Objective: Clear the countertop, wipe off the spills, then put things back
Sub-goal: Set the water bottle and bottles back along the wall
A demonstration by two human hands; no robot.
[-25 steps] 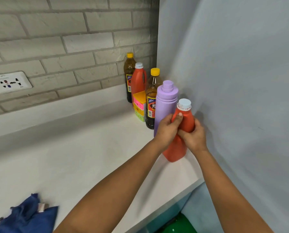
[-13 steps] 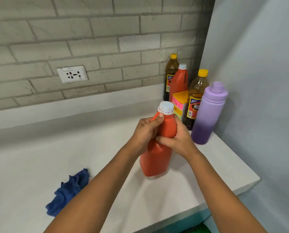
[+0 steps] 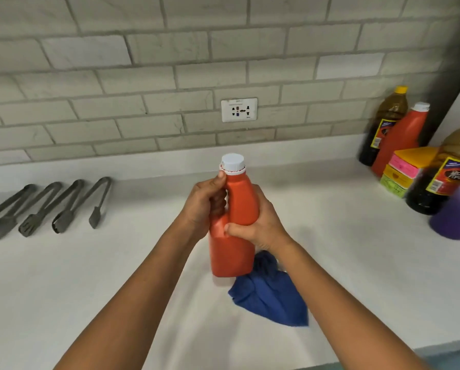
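Observation:
An orange bottle (image 3: 232,252) with a white cap stands upright near the middle of the white countertop (image 3: 357,263), held by both hands. My left hand (image 3: 200,206) grips its handle, thumb up near the cap. My right hand (image 3: 258,225) wraps around the bottle's body from the right. A crumpled blue cloth (image 3: 270,292) lies on the counter right behind and beside the bottle's base, partly hidden by my right forearm.
Several dark tongs (image 3: 47,206) lie in a row at the left. At the far right stand two dark bottles with yellow caps (image 3: 383,126), another orange bottle (image 3: 402,137), a stack of coloured boxes (image 3: 402,169) and a purple bottle (image 3: 458,217). A wall socket (image 3: 239,109) sits on the brick backsplash.
Both hands have carried the orange bottle leftward, away from the group of bottles by the wall, to the counter's middle beside the blue cloth. The view has swung left, bringing the tongs into sight.

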